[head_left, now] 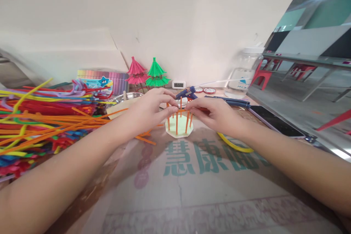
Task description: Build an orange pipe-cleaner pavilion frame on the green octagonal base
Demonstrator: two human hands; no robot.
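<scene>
A pale green, many-sided base (182,127) rests on the work surface, with several orange pipe-cleaner posts (177,124) standing upright around its edge. Over the left side of the base, my left hand (156,106) is closed in a pinch at the post tops. From the other side my right hand (216,113) pinches at the same height. A short orange pipe cleaner (181,110) runs level between the fingertips of both hands. My fingers partly cover its ends and some posts behind.
Piled pipe cleaners (49,124) lie at left beside a marker set (120,80). Behind stand a pink tree (136,71), a green tree (157,75) and a small clock (178,85). A glue gun (188,93), water bottle (242,73) and phone (275,120) sit at back and right.
</scene>
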